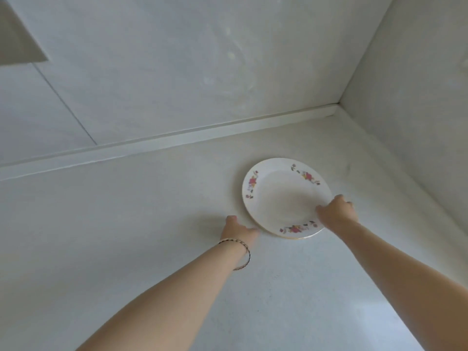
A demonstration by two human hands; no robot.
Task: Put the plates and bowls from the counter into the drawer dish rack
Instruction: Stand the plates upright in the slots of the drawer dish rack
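L hand (pixel 238 228), bracelet (pixel 243 252) on wrist, rested loose on counter (pixel 126 224) just beside plate (pixel 283 196), holding nothing; rim contact unclear. Plate lay flat nr back corner. R hand (pixel 336 209) pinched its right rim. Step: pickup; next prob. needs tilting rim up, firmer two-hand hold.

No readable text, no labels, no numbers — nothing legible

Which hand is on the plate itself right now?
The right hand: its thumb lies over the near rim of the floral plate. The braceleted left hand rests on the counter beside it.
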